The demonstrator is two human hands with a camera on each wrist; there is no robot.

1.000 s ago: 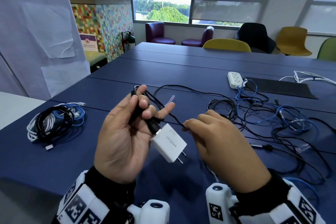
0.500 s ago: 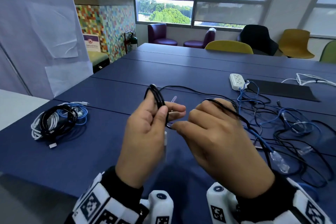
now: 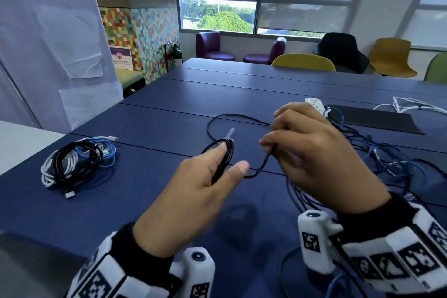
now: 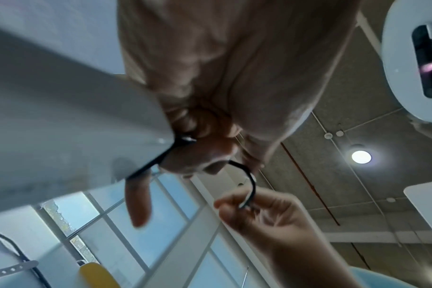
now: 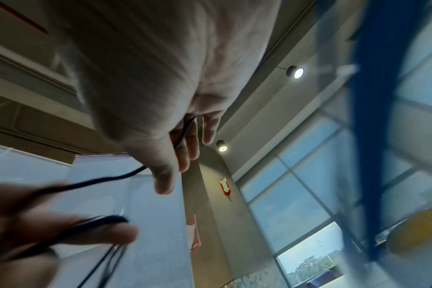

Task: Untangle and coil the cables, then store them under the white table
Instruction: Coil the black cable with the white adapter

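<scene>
My left hand (image 3: 233,157) grips several loops of a thin black cable (image 3: 256,172) above the blue table (image 3: 150,201), index finger stretched along the loops. A short slack stretch runs to my right hand (image 3: 268,146), which pinches the same cable between thumb and fingers. The left wrist view shows the black cable (image 4: 249,181) arching from my left hand (image 4: 210,148) to the right hand (image 4: 247,206). In the right wrist view the black cable (image 5: 99,181) leaves my right hand (image 5: 182,148). Behind that hand lies a tangle of black and blue cables (image 3: 387,159).
A coiled bundle of black, white and blue cables (image 3: 75,159) lies at the table's left. A white power strip (image 3: 314,104), a black mat (image 3: 372,118) and white cable (image 3: 411,106) sit far right. The white table (image 3: 14,143) borders the left edge. Chairs stand behind.
My hands have drawn apart, the right one going right and up with the cable. The white charger seen a second ago is out of sight. The loops stay in my left hand.
</scene>
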